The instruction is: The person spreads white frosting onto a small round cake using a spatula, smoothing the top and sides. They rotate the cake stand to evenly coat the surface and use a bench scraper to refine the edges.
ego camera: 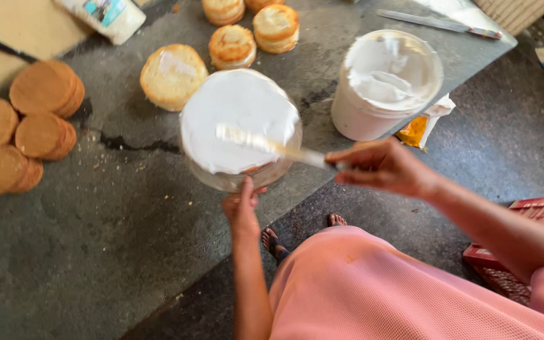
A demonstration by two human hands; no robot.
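A round cake [237, 116] covered in white cream sits on a clear turntable plate [228, 182] near the counter's front edge. My right hand [382, 167] grips a long palette knife [266, 145], its cream-smeared blade lying flat across the cake's top. My left hand [242, 204] touches the plate's near rim with its fingertips. A white bucket of cream [382, 85] stands to the right of the cake.
Bare sponge rounds [172, 75] and smaller ones [275, 26] lie behind the cake. Stacks of brown cake boards [23, 126] sit at the left. A second knife [439, 24] rests at the back right. A red crate [536, 217] stands on the floor.
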